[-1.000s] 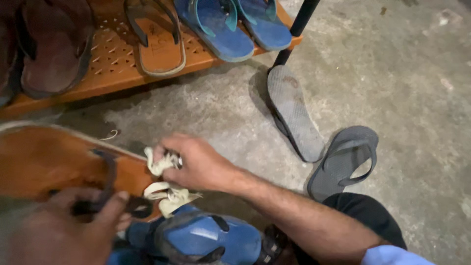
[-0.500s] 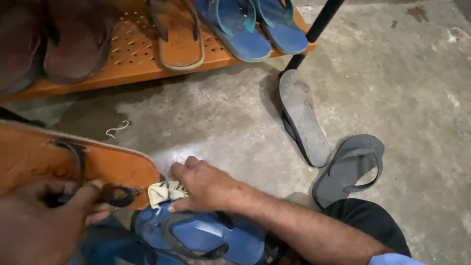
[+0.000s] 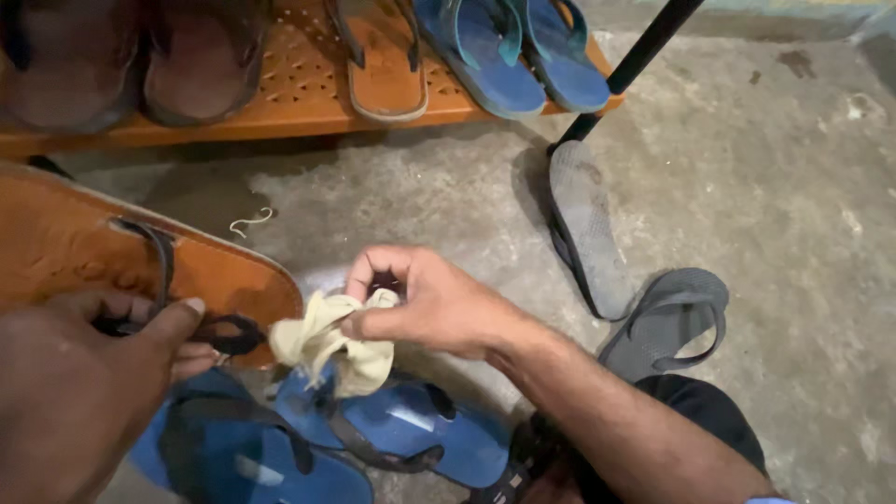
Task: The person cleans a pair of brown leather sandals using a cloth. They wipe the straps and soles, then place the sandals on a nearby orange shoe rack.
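Fingers of our left hand (image 3: 84,373) pinch the dark strap of an orange sandal (image 3: 112,252), holding it up. Just right of it, our right hand (image 3: 429,303) grips a crumpled pale cloth (image 3: 327,341) against the sandal's tip. Below both hands we see blue sandals (image 3: 411,439); farther right, grey flip-flops (image 3: 635,280).

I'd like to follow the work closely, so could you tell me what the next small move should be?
Probably bring the cloth, bunched in the right hand, onto the orange sandal, which the left hand holds by its strap: the cloth sits right at the sole's edge.
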